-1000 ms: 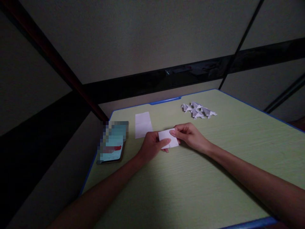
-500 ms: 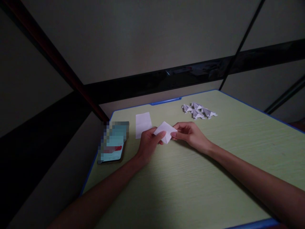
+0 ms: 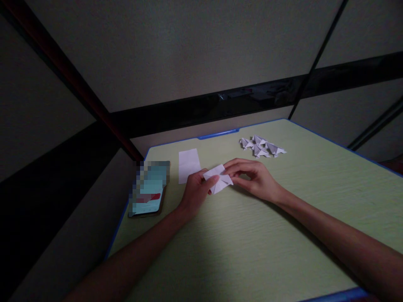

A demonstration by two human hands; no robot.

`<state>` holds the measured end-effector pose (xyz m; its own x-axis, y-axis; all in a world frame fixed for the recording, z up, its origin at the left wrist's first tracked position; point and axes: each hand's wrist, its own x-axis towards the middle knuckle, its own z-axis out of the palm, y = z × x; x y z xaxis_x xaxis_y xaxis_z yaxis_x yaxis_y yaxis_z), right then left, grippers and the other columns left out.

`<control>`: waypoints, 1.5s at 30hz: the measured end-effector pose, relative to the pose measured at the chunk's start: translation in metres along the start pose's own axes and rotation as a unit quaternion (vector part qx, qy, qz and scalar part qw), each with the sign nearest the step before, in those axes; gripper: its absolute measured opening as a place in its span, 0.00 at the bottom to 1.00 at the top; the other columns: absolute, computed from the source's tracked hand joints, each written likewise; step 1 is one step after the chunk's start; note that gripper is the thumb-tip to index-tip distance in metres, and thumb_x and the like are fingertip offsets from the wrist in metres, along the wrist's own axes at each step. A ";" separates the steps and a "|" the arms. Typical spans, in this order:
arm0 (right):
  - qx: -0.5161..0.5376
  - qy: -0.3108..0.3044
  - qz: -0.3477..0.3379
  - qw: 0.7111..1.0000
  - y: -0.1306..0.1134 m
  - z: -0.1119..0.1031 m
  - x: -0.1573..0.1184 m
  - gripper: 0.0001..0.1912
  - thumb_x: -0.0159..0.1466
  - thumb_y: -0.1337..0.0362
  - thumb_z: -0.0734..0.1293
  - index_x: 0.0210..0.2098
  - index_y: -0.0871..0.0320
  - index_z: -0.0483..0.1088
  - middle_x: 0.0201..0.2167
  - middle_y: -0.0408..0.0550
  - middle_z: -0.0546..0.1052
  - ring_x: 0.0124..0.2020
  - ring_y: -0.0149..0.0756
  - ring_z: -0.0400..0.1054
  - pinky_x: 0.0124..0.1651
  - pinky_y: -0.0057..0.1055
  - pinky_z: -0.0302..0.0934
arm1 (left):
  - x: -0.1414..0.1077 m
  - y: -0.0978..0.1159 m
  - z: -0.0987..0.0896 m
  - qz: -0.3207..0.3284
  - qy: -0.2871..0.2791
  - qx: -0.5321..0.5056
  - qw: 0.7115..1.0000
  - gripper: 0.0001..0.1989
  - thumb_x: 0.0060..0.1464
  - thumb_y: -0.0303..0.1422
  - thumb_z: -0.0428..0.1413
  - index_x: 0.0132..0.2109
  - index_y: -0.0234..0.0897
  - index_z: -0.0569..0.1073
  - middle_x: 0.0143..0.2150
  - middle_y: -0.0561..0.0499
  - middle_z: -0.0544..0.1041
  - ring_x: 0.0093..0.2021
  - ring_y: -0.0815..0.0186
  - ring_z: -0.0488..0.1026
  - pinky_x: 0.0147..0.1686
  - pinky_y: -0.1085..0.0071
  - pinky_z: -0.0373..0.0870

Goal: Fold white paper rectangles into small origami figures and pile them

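A small white folded paper is held up over the table between my two hands, with several creased flaps showing on its upper face. My left hand pinches it from the left, thumb on top and the other fingers tucked underneath. At its right edge, the thumb and fingertips of my right hand close on a flap; the exact contact is partly hidden by the fingers. Behind my left hand, a flat white sheet of paper lies on the table.
Several folded paper figures sit together toward the back right of the pale green table, which has a blue edge. On the left lies a phone with a lit, partly blurred screen. Cabinet panels stand behind the table.
The folded paper has turned from a diamond shape to a pose with flaps partly opened at its right side. My right fingers have shifted up over its right edge; my left hand keeps its pinch.
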<state>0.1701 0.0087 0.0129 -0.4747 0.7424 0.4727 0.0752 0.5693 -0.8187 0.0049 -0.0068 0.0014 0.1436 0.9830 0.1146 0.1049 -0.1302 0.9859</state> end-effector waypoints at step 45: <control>0.142 0.140 0.253 0.947 -0.002 0.018 0.004 0.11 0.44 0.61 0.69 0.19 0.63 0.68 0.18 0.44 0.71 0.18 0.24 0.59 0.21 0.24 0.52 | -0.005 0.007 0.004 -0.039 -0.017 0.047 0.998 0.12 0.41 0.35 0.55 0.19 0.31 0.67 0.16 0.56 0.63 0.19 0.74 0.57 0.19 0.76 0.51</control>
<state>0.1526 0.0044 0.0102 -0.1869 0.9819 0.0314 -0.0258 0.0271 -0.9993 0.0086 -0.0129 0.0078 0.1639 0.9860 0.0319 0.2082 -0.0662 0.9758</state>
